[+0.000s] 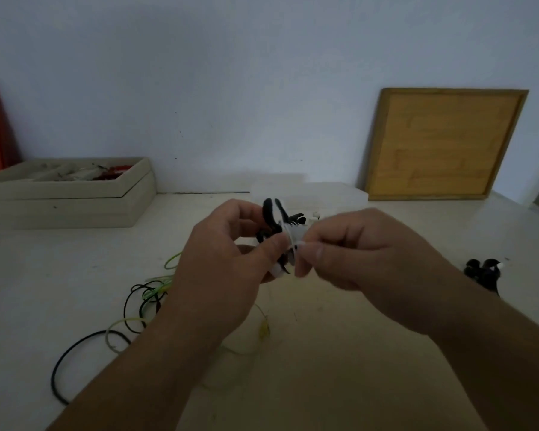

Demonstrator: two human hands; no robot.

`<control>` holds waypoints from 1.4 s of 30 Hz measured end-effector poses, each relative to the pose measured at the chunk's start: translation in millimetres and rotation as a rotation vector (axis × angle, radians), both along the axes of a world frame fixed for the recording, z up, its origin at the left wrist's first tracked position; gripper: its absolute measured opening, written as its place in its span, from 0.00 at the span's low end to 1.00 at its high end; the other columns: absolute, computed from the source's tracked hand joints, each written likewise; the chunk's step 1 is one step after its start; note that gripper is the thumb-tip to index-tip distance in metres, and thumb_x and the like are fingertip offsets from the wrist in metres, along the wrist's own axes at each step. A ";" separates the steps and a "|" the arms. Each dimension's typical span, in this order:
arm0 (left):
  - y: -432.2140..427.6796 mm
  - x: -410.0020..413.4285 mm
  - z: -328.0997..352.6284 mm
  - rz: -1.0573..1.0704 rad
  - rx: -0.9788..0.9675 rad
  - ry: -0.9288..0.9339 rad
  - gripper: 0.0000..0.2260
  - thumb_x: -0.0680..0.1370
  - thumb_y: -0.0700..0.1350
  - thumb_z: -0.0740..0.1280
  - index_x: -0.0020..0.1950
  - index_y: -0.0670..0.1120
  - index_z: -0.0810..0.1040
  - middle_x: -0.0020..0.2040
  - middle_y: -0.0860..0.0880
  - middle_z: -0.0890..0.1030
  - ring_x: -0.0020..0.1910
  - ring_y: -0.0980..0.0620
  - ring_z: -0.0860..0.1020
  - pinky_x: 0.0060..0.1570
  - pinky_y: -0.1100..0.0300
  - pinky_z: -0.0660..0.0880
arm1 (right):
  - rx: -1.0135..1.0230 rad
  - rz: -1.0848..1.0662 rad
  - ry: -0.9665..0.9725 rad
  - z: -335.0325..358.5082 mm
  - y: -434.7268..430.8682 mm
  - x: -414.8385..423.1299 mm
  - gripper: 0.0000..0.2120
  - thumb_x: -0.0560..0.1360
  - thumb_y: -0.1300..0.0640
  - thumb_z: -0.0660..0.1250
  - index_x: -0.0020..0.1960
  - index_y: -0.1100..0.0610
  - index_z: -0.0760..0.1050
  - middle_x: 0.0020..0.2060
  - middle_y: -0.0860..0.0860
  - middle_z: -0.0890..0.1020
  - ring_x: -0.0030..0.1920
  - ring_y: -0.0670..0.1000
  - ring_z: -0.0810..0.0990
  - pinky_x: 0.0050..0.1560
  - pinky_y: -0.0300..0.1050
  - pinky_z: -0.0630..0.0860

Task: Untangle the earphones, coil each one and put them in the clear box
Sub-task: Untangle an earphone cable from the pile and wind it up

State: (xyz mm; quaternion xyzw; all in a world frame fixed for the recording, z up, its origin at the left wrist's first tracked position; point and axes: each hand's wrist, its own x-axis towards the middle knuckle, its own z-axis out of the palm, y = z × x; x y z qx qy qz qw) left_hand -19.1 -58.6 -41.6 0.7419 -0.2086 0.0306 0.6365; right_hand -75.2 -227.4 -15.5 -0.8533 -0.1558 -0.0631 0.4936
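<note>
head view, so where's the earphone being worked on?

— held up over the table point(324, 353), in front of the clear box point(336, 192), between both hands. it's a small black-and-white bundle point(285, 231) with loops sticking out the top. whether that's one earphone or two wound together, i can't tell.

— and the fingers?

— left hand point(227, 262) is curled round the bundle, thumb pressed on its front. right hand point(355, 253) pinches a white strand at the bundle's right edge between thumb and forefinger. neither hand is slack.

— how will it handle?

— my guess: almost weightless, limp cord, nothing stiff but the buds and plug. a coil like that likely springs open once released, so i'd hold it across the wrapped waist, not by a loose loop, and avoid yanking the thin wire near the buds.

— count?

— one bundle in hand. one dark bundle point(483, 270) with a white bit lies on the table, well off to the right. on the left, one loose green cable point(156, 286) and one loose black cable point(75, 343) cross each other, not yet coiled. one clear box; what's inside i can't make out. apart from the task: one beige box point(69, 200) at the back left and one wooden board point(445, 144) leaning on the wall.
</note>
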 end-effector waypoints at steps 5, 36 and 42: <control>0.7 -1.9 1.3 -0.183 0.020 0.092 0.07 0.74 0.38 0.72 0.49 0.48 0.82 0.41 0.48 0.84 0.33 0.49 0.83 0.36 0.56 0.82 | 0.119 -0.238 -0.148 4.3 -8.0 -0.5 0.11 0.72 0.49 0.63 0.37 0.50 0.82 0.22 0.46 0.69 0.25 0.45 0.65 0.28 0.41 0.63; 12.0 8.6 2.9 -0.113 -0.092 0.170 0.14 0.67 0.48 0.71 0.49 0.45 0.80 0.38 0.46 0.85 0.34 0.49 0.83 0.35 0.57 0.79 | -0.282 -0.056 0.174 -2.9 -4.2 3.6 0.14 0.79 0.50 0.63 0.38 0.47 0.83 0.24 0.44 0.69 0.26 0.44 0.66 0.29 0.34 0.64; 5.1 6.6 -2.1 -0.045 0.036 0.060 0.06 0.73 0.42 0.73 0.49 0.48 0.80 0.43 0.48 0.84 0.34 0.50 0.84 0.35 0.54 0.82 | -0.316 0.029 0.174 1.6 0.8 -1.1 0.12 0.79 0.52 0.64 0.39 0.47 0.82 0.22 0.40 0.72 0.24 0.42 0.68 0.28 0.32 0.65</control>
